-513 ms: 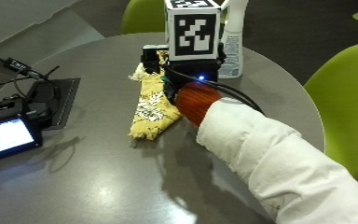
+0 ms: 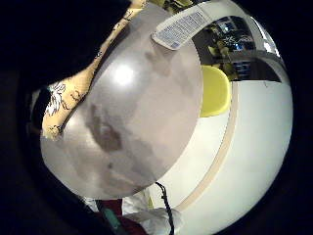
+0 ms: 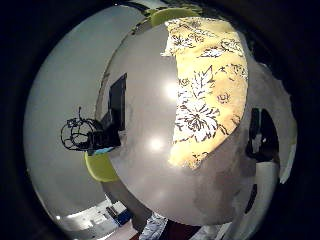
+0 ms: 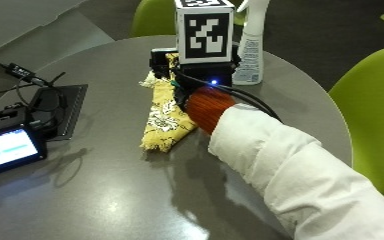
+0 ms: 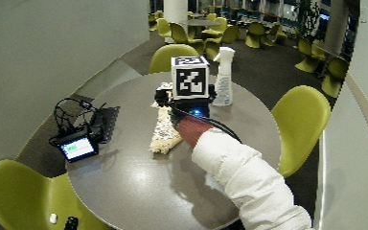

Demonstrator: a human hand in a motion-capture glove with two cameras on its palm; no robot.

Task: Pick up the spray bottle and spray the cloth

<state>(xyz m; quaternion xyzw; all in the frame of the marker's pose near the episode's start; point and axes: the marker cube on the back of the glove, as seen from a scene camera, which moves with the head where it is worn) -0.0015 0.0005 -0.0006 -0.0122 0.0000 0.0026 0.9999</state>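
Little has shifted: we see the gloved right hand (image 4: 202, 80) still above the floral cloth (image 4: 164, 114), its grip hidden; the spray bottle (image 4: 250, 45) stands just beside it, not yet grasped

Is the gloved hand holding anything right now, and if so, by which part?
Nothing, as far as the views show. The spray bottle stands untouched on the table; the palm views show only table and cloth below. The fingers are hidden.

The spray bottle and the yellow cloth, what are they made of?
The spray bottle looks like white plastic, smooth and slightly shiny, with a printed label. The cloth looks like soft woven fabric, matte yellow with a dark flower print and frayed ends.
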